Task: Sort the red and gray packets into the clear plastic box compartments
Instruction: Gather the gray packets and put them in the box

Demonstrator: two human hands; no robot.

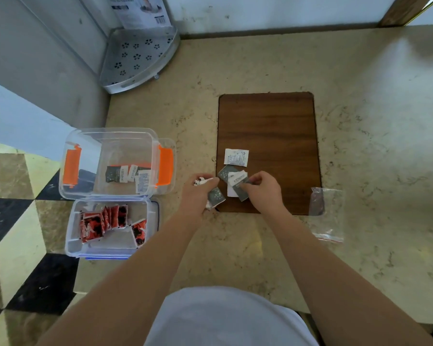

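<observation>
Hands meet over the last few packets at the lower left corner of a wooden board (pixel 268 136), centre frame, on a marbled counter (pixel 360 96). The left hand (pixel 198 193) is closed around several packets at once: a gray packet (pixel 216 196) sticks out below the fingers and a scrap of red-and-white print shows at the knuckles. The right hand (pixel 264 188) has thumb and fingers pinched on another gray packet (pixel 243 189) that lies over a white-backed one (pixel 234 186). One more gray packet (pixel 225 174) peeks out between the hands, and a white-faced packet (pixel 236 157) lies alone just above them.

At middle left, the clear box with orange latches (pixel 110 161) holds gray and white-backed packets; directly below it in the frame, the second clear compartment (pixel 113 226) holds the red packets (pixel 103 222).

The risks appear to lie in the crowded left grip. With red and gray seemingly bunched together there, a mixed handful could be dropped into one compartment. The protruding gray packet looks loosely held and might slip on the way across. Packets lying white side up could also be misjudged for colour. An empty zip bag (pixel 326 213) lies at the right.
</observation>
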